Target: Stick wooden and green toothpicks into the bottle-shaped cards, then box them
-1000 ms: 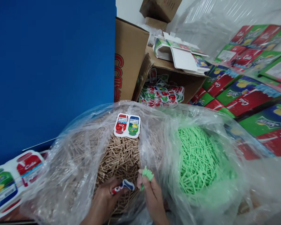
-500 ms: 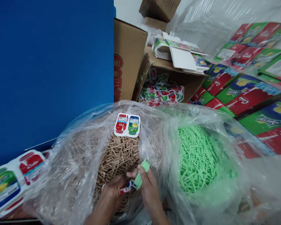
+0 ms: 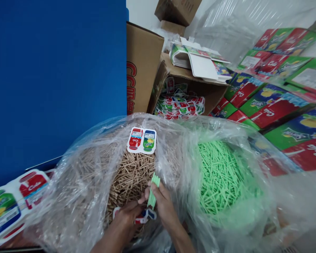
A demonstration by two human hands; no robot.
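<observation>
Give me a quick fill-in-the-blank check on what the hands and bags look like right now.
1. The right hand holds a small bundle of ____ sticks.
2. The left hand holds a small red, white and blue ____.
3. The printed card with two jar pictures lies on the heap of ____ sticks.
4. The loose green sticks fill the clear plastic bag on the ____ side.

Missing words: green; packet; brown; right
</observation>
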